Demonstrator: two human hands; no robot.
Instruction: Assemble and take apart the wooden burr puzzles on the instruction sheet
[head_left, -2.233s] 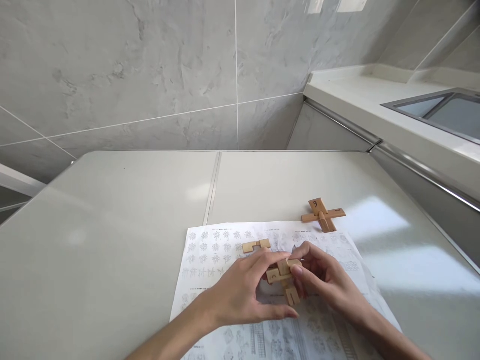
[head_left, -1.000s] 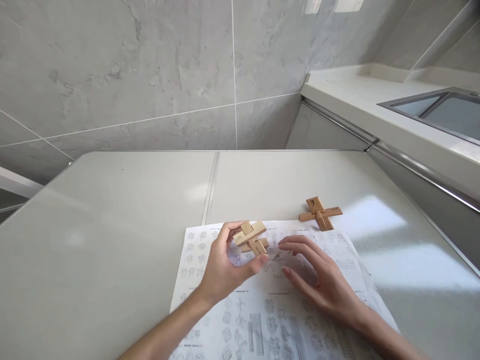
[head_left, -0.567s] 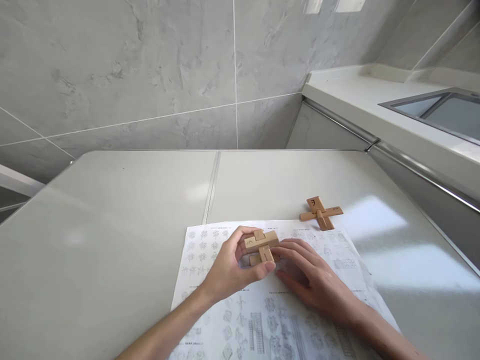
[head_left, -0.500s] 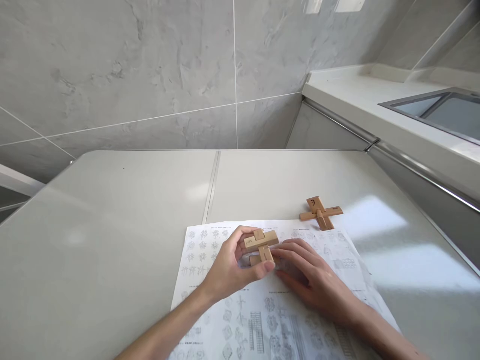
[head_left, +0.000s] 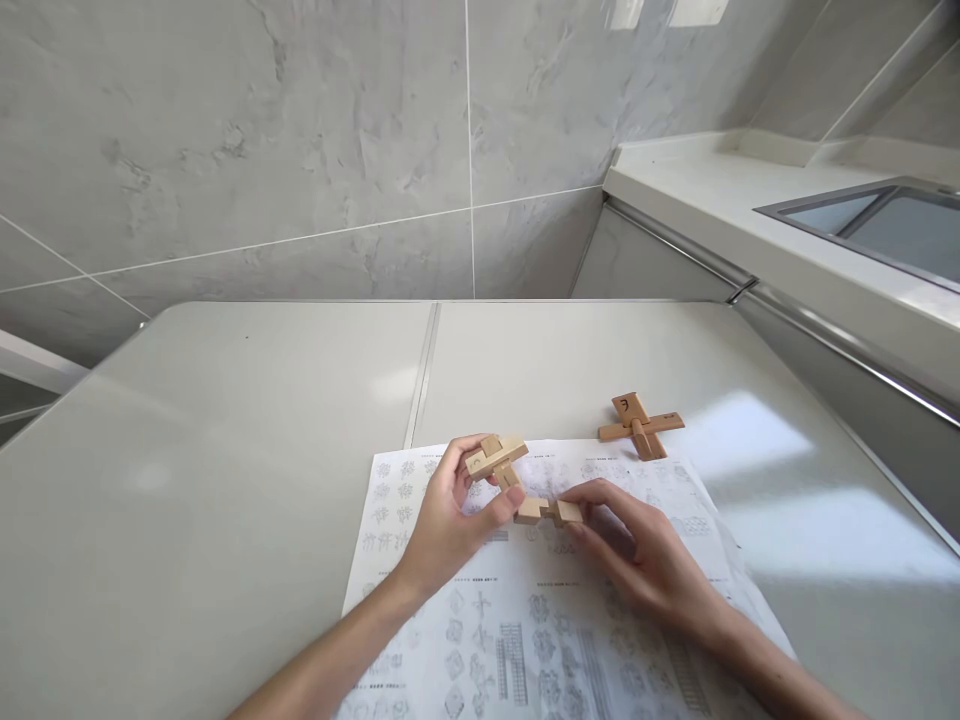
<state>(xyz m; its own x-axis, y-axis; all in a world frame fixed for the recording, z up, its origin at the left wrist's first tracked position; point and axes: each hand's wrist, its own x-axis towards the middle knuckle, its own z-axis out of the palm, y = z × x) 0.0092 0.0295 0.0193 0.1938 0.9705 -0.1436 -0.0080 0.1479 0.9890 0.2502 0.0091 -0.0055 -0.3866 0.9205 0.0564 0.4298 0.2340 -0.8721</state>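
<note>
- Just changed: half a second ago the right hand was reaching in beside the pair, its fingers on the notched block's right end; now it pinches that end and the notch shows plainly.
- The pair, two joined blocks, has swung left and away from the notched block. It is tilted above the far part of the sheet.
- The left hand curls round the pair, thumb in front and fingers behind, with little gap beyond the wood's width.
- The right hand's thumb and fingertips are nearly together on the block, over the sheet's far half; whether it is lifted clear I cannot tell.
- For the work, this seems to mean both parts are in hand at once, near each other and apparently unjoined.
- The cross lies by the sheet's far edge, unmoved.
</note>
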